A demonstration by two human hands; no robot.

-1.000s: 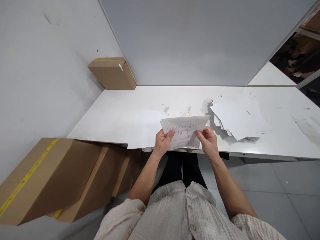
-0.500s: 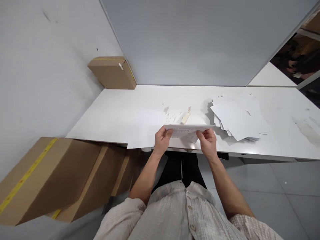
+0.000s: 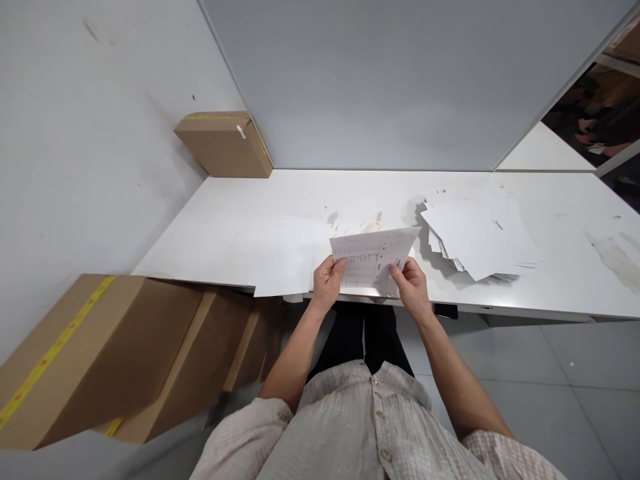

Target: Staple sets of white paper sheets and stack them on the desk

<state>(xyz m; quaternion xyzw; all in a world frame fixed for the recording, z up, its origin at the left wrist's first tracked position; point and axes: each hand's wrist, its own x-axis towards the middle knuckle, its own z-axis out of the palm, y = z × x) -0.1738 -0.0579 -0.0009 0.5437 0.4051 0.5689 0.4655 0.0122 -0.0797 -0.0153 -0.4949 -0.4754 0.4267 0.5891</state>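
Observation:
Between my two hands is a printed sheet of paper [image 3: 367,257], tilted up so its lines of text face me. My left hand [image 3: 327,283] pinches its left edge, thumb on the printed side. On the opposite edge my right hand [image 3: 411,285] grips it the same way. Behind the sheet, a small pale object [image 3: 374,227] on the table is mostly hidden. A blank white sheet [image 3: 283,270] lies left of my left hand and overhangs the front edge. To the right rests an untidy pile of white papers [image 3: 477,237].
The white table [image 3: 220,233] runs along a grey panel [image 3: 375,87]. A cardboard box [image 3: 225,147] stands at its back left corner. Larger cardboard boxes [image 3: 100,353] are on the floor at the left. Dark shelves [image 3: 595,113] show at the far right.
The held sheet has tipped upright, showing more of its printed face and covering most of the pale object. My hands have drawn slightly closer together, both still gripping it.

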